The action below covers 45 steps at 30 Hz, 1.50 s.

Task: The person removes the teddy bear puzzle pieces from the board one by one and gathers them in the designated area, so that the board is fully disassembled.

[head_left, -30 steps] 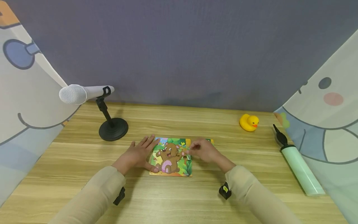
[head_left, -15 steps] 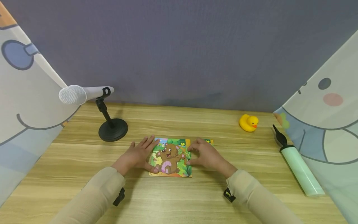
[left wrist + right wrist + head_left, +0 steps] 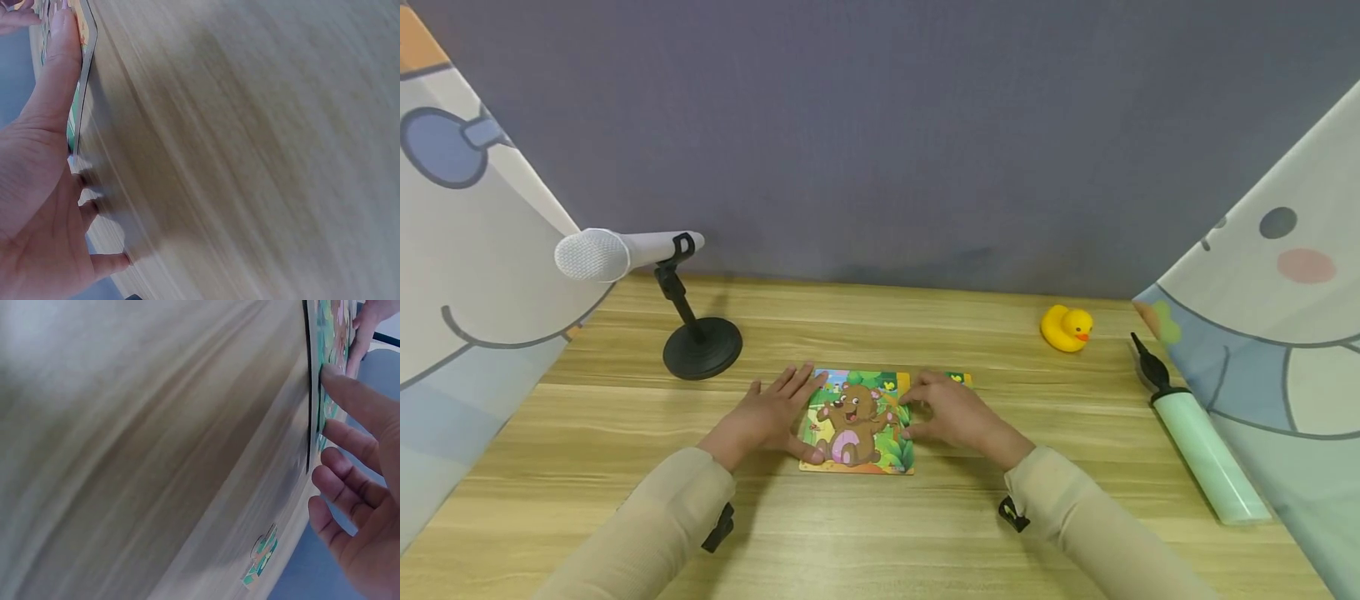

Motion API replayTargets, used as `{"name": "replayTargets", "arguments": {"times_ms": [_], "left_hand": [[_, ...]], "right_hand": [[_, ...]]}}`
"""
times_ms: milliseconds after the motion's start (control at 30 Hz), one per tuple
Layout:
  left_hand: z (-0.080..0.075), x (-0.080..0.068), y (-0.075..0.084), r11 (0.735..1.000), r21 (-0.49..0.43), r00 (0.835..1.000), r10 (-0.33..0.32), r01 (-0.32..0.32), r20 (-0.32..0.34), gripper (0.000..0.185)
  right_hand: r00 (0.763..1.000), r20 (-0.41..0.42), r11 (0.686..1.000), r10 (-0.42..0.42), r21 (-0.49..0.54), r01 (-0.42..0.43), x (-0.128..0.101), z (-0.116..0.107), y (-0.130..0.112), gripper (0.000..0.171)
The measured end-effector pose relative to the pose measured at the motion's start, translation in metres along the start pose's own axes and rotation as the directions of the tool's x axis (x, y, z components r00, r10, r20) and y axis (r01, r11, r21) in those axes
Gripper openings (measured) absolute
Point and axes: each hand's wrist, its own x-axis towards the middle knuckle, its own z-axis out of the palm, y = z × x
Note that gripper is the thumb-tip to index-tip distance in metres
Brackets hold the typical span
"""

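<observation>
A jigsaw puzzle with a brown cartoon bear lies flat in front of me. My left hand is spread along its left side, with the thumb resting on the lower left part and the index fingertip at the upper left corner. At the right edge, my right hand grips a green puzzle piece between thumb and index finger; its other fingers curl loosely. How far that piece sits in the picture is hard to tell. Beyond the right hand lies another puzzle piece, partly hidden in the head view.
A white microphone on a black stand is at the back left. A yellow rubber duck sits at the back right. Along the right edge lies a pale green hand pump. A grey partition closes off the back.
My right thumb and index finger have spread from a close pinch to a wider grip along the puzzle's right edge. The left hand and the puzzle have stayed put.
</observation>
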Motion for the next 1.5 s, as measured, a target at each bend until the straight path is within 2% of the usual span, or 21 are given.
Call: {"name": "replayTargets", "arguments": {"times_ms": [200,433,767,1100,1233,1500], "left_hand": [[0.001,0.0,0.0,1.0,-0.004,1.0,-0.006,0.006,0.001,0.123],[0.002,0.001,-0.002,1.0,-0.002,1.0,-0.002,0.002,0.0,0.124],[0.002,0.002,-0.003,1.0,0.005,1.0,-0.002,0.002,-0.004,0.125],[0.002,0.001,-0.003,1.0,0.006,1.0,0.004,-0.004,0.0,0.123],[0.001,0.001,-0.002,1.0,0.008,1.0,0.0,0.0,0.005,0.123],[0.001,0.001,-0.001,1.0,0.004,1.0,-0.004,0.004,0.012,0.123]], "right_hand": [[1.0,0.015,1.0,-0.025,-0.009,0.025,-0.002,-0.004,0.007,0.047],[0.999,0.012,0.999,-0.039,-0.015,0.039,-0.014,-0.016,0.026,0.047],[0.998,-0.027,0.997,0.053,0.06,-0.051,-0.04,-0.04,0.063,0.048],[0.988,-0.117,0.995,0.101,0.036,-0.097,-0.061,-0.054,0.099,0.043],[0.983,-0.111,0.988,0.147,0.064,-0.14,-0.066,-0.056,0.11,0.044],[0.982,-0.069,0.983,0.176,0.064,-0.172,-0.069,-0.056,0.123,0.046]]}}
